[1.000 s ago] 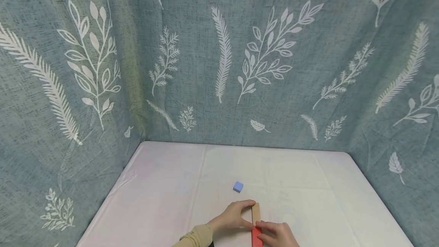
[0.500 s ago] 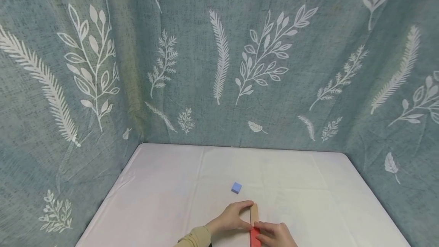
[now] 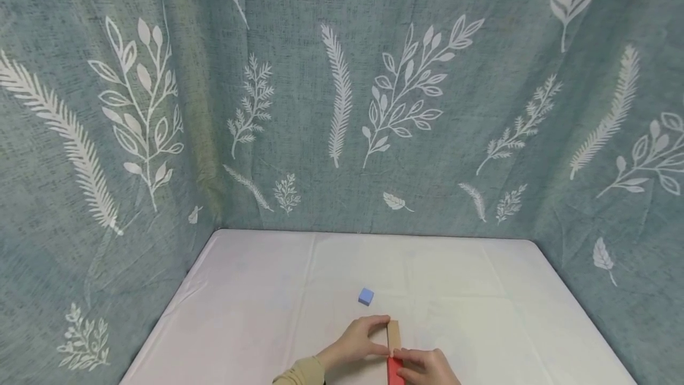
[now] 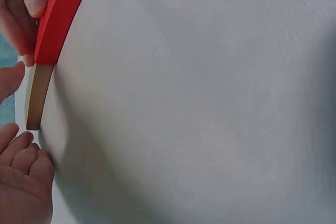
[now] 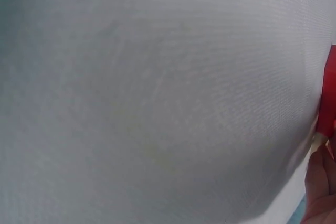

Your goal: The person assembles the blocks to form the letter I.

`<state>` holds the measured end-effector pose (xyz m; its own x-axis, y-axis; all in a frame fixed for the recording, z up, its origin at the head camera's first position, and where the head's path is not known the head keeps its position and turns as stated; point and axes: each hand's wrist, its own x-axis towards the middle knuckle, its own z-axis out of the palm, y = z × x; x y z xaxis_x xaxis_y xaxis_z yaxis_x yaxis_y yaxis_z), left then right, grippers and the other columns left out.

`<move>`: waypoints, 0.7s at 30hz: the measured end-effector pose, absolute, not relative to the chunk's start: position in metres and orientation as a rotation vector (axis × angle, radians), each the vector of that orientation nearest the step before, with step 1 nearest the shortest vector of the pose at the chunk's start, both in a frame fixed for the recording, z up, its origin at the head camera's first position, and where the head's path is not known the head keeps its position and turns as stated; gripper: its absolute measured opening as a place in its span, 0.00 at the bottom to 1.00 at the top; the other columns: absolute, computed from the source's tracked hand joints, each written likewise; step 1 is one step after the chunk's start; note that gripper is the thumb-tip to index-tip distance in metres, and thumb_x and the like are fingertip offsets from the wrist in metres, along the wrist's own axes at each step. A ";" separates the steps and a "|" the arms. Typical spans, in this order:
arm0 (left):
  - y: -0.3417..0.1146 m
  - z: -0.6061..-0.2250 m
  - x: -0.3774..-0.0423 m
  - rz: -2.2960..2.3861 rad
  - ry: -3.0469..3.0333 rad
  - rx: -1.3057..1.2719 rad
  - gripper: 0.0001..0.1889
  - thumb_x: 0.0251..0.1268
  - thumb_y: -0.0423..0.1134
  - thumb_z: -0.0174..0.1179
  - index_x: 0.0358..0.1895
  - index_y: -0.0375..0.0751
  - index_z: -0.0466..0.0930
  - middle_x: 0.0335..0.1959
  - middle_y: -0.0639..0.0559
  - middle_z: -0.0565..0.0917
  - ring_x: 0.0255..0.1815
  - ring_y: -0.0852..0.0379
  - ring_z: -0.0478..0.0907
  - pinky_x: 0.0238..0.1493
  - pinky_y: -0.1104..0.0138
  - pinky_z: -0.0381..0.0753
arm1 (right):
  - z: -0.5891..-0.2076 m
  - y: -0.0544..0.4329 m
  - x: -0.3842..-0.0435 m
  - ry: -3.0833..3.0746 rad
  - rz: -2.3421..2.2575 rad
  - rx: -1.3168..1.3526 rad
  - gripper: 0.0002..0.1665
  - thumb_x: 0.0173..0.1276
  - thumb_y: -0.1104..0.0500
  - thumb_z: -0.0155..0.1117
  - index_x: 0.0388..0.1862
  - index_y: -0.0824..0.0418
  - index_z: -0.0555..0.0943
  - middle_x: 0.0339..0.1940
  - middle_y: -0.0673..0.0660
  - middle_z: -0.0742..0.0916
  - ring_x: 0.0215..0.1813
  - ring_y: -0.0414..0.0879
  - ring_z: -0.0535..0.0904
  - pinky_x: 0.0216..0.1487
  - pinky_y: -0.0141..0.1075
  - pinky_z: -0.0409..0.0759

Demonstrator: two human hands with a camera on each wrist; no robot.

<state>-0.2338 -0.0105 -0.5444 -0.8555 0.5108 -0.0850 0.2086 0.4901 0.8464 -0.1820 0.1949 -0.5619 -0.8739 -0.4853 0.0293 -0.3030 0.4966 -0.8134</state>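
Observation:
Near the front of the table, a tan wooden block (image 3: 393,335) and a red block (image 3: 395,371) lie end to end in one line. My left hand (image 3: 357,340) spans the wooden block lengthwise, fingertips at its far end and thumb by the joint with the red one. From the right, my right hand (image 3: 429,365) pinches the red block, its fingertips close to that joint. The left wrist view shows both blocks, the red one (image 4: 62,17) thicker than the wooden one (image 4: 39,98). Only the edge of the red block (image 5: 328,95) enters the right wrist view.
A small blue block (image 3: 366,296) sits on the white-covered table (image 3: 256,290), beyond the left hand. Green leaf-patterned curtains (image 3: 299,106) close off the back and both sides.
The head view has shifted slightly, so the scene appears a little lower and further left. Both hands keep their places on the two blocks.

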 end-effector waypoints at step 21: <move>-0.025 -0.499 -0.249 1.370 2.390 0.787 0.31 0.57 0.37 0.66 0.65 0.34 0.68 0.66 0.41 0.72 0.68 0.42 0.68 0.68 0.56 0.72 | -0.565 0.196 -0.182 2.553 -1.412 -0.855 0.23 0.63 0.54 0.65 0.48 0.72 0.82 0.47 0.69 0.85 0.49 0.39 0.82 0.41 0.36 0.88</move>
<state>-0.2485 -0.0251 -0.4991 -0.8140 0.5801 0.0297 0.3190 0.4037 0.8575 -0.1819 0.1959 -0.5655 -0.8369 -0.5184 0.1756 -0.4242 0.4117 -0.8066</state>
